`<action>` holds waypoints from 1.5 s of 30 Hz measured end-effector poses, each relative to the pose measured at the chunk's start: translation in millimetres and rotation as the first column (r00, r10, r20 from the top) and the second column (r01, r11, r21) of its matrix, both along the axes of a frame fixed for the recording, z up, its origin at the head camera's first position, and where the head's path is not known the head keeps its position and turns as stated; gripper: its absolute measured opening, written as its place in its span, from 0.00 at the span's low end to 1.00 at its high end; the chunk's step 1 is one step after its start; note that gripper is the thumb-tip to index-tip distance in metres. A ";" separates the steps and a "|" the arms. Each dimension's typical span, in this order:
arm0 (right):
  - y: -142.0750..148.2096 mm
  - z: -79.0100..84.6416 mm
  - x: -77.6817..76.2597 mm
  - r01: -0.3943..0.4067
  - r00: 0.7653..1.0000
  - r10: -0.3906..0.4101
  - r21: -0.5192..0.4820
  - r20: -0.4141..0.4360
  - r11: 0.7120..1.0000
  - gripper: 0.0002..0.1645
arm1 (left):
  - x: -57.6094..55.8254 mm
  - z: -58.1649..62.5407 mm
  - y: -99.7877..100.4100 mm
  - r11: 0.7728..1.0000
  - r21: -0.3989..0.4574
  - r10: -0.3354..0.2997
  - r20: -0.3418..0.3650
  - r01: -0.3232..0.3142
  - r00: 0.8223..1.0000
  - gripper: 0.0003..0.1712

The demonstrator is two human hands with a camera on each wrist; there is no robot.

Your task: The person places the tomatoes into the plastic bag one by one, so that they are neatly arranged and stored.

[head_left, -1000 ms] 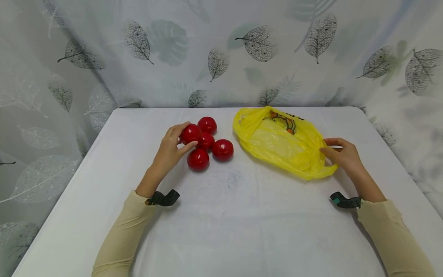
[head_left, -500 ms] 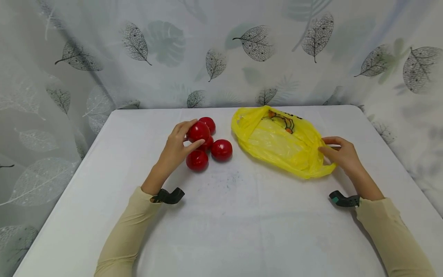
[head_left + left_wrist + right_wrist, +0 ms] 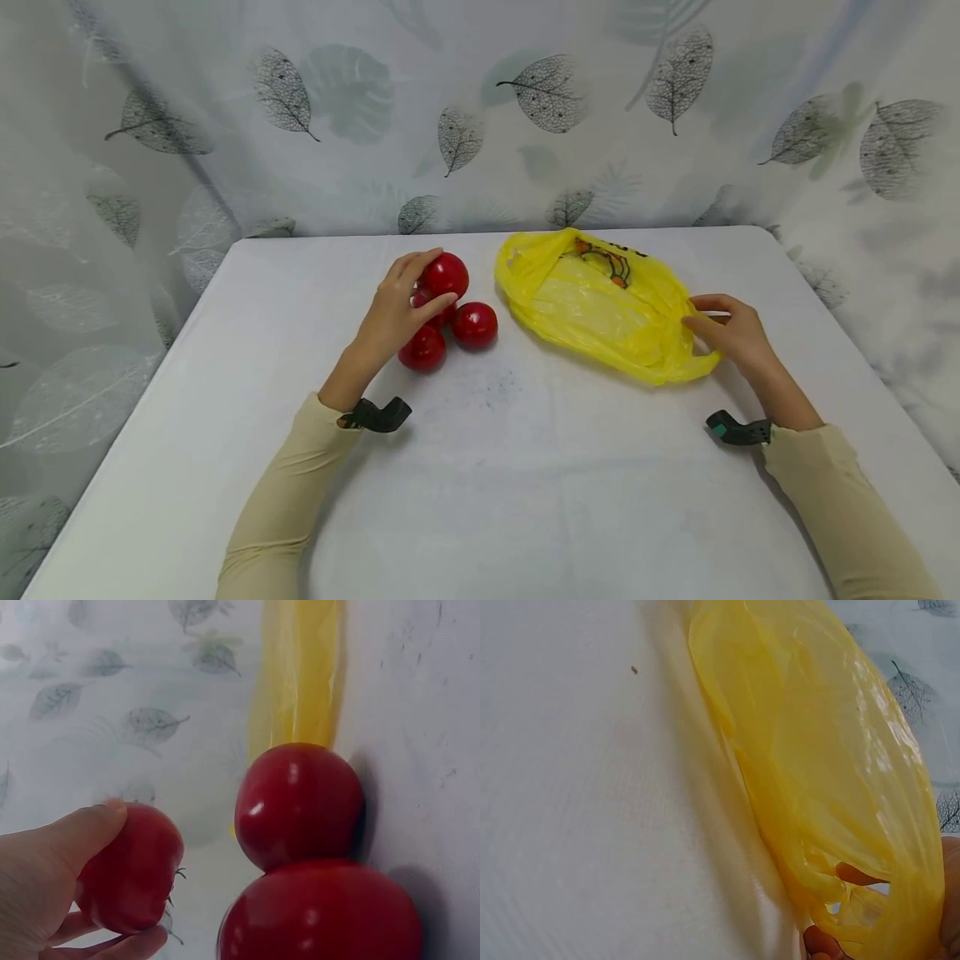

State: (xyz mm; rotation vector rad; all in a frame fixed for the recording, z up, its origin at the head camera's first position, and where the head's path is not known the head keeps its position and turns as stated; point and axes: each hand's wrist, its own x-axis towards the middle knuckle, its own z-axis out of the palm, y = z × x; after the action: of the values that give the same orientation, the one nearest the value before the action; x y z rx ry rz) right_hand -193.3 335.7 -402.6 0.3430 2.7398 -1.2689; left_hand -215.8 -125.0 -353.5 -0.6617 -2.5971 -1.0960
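Note:
My left hand (image 3: 393, 307) grips a red tomato (image 3: 446, 277) between thumb and fingers, raised above the others. In the left wrist view this tomato (image 3: 135, 870) shows its dark green stem end, apart from two tomatoes on the table. Under and beside the hand lie more tomatoes, one at the front (image 3: 423, 350) and one to the right (image 3: 476, 326); another is partly covered by the hand and the held one. My right hand (image 3: 735, 333) pinches the right end of a yellow plastic bag (image 3: 600, 308). In the right wrist view, fingertips (image 3: 825, 945) show by the bag's handle loop.
The bag lies on its side on a white table (image 3: 525, 500), to the right of the tomatoes. A leaf-patterned curtain (image 3: 480, 117) hangs behind the table and along its sides. Each wrist wears a black camera mount (image 3: 381, 415).
My left hand has moved right and slightly away from me with the gripped tomato, passing over the pile and covering the back tomato. The right hand keeps its hold on the bag.

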 end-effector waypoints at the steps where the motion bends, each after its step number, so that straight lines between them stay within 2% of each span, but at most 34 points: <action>1: -1.2 -0.2 0.0 0.000 1.000 0.000 -0.004 -0.004 1.000 0.39 | -0.1 0.0 0.9 1.000 0.002 0.000 -0.003 0.000 1.000 0.38; 10: -6.3 -2.0 0.6 0.003 1.000 -0.004 -0.016 -0.024 1.000 0.36 | -3.4 2.0 14.4 1.000 0.006 -0.029 0.029 0.029 0.999 0.38; 19: -3.3 -0.3 -0.2 -0.022 0.999 0.022 -0.035 -0.026 0.999 0.37 | -9.7 7.3 31.9 0.996 0.035 -0.086 -0.015 0.086 0.996 0.38; 27: -3.8 0.0 0.7 -0.026 0.999 0.025 -0.033 -0.030 0.999 0.36 | -9.8 9.3 45.1 0.991 0.044 -0.125 -0.017 0.126 0.992 0.38; 35: -2.7 -0.6 1.7 -0.018 0.999 0.017 -0.021 -0.030 1.000 0.36 | -10.4 12.7 67.7 0.985 0.035 -0.168 -0.022 0.169 0.986 0.38; 40: -2.7 -1.0 2.3 -0.014 0.999 0.014 -0.015 -0.033 1.000 0.35 | -10.2 15.3 83.4 0.977 0.062 -0.206 0.007 0.206 0.978 0.38; 45: -2.6 -0.8 1.6 -0.012 0.999 0.012 -0.012 -0.037 1.000 0.35 | -10.0 17.1 97.1 0.965 0.084 -0.247 -0.009 0.247 0.969 0.37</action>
State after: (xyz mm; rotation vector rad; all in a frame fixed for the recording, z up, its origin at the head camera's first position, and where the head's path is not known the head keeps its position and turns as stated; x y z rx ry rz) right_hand -191.6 333.0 -403.4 0.3043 2.7589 -1.3020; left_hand -225.8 -27.9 -336.4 -0.9860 -2.5017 -1.2706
